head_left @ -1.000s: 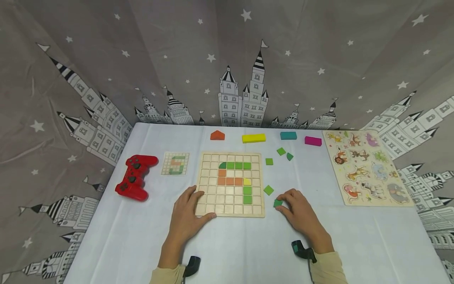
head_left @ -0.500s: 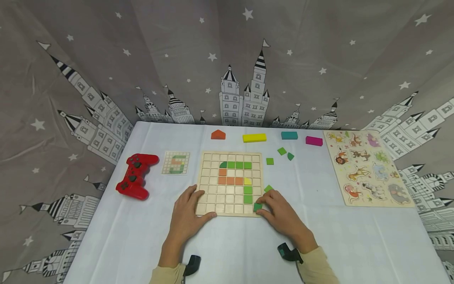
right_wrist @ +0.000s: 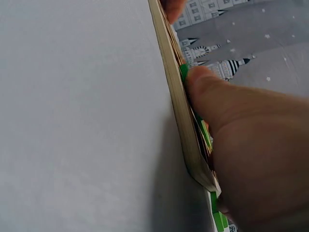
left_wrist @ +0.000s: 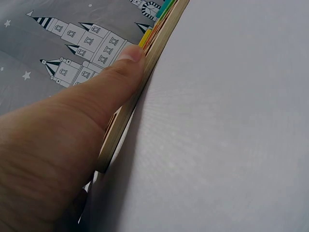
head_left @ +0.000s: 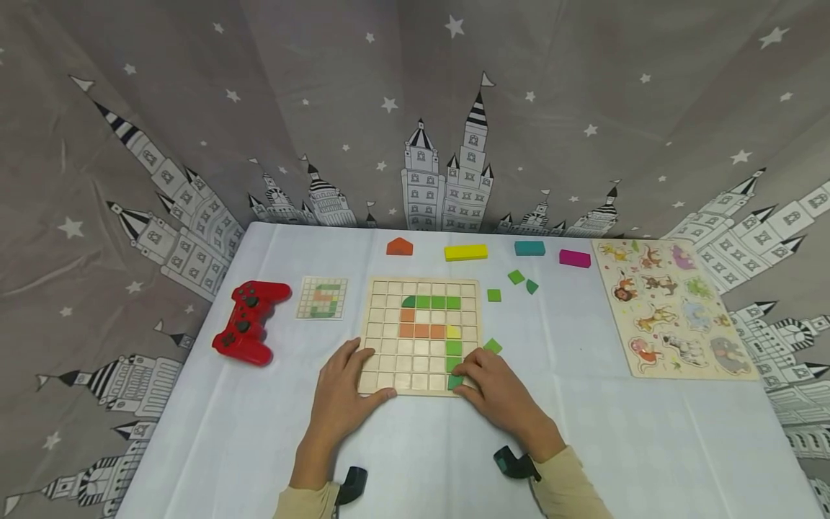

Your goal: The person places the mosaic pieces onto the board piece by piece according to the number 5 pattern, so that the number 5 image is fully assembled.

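A wooden grid board (head_left: 395, 366) lies on the white cloth, with green, orange and yellow tiles in some of its squares. The left hand (head_left: 338, 393) rests at the board's lower left corner, fingers loosely spread and the thumb (left_wrist: 126, 58) along the near rim. Between thumb and fingertips, the right hand (head_left: 502, 393) pinches a dark green tile (head_left: 455, 383) with a rounded corner. That tile is at the board's bottom row, just below two light green squares (head_left: 453, 356). In the right wrist view the thumb meets the dark green tile (right_wrist: 184, 71) close inside the rim.
Several loose green tiles (head_left: 494, 295) lie right of the board. A pattern card (head_left: 322, 298) and a red game controller (head_left: 249, 323) are to the left. Coloured blocks (head_left: 465, 252) line the back, and an animal puzzle board (head_left: 674, 310) lies at the right.
The right hand has moved left from the cloth onto the board, bringing the dark green tile to the bottom row. The left hand has stayed at its corner.
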Motion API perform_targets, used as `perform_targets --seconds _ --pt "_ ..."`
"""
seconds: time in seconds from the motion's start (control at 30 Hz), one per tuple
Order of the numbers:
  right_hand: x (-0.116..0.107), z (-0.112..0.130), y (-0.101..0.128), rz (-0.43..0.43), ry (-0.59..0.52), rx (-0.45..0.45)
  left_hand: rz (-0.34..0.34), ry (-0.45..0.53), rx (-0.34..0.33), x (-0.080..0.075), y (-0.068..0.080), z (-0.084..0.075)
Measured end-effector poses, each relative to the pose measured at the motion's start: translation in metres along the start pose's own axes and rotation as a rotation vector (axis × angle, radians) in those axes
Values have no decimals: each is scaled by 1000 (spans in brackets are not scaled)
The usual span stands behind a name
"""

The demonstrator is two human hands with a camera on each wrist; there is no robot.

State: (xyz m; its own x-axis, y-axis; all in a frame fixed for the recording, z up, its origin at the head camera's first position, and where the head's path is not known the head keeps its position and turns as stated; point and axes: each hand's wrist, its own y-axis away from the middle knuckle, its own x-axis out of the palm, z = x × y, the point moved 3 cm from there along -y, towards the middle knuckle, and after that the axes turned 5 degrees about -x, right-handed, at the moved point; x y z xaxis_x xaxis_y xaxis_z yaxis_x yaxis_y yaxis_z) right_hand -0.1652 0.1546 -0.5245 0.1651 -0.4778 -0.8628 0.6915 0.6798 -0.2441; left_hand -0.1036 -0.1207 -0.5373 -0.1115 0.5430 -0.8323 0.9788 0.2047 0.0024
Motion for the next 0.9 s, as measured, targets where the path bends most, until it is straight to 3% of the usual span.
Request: perform_targets --seconds 0.9 --pt "-1 1 0 -112 -1 -63 -10 12 11 3 0 1"
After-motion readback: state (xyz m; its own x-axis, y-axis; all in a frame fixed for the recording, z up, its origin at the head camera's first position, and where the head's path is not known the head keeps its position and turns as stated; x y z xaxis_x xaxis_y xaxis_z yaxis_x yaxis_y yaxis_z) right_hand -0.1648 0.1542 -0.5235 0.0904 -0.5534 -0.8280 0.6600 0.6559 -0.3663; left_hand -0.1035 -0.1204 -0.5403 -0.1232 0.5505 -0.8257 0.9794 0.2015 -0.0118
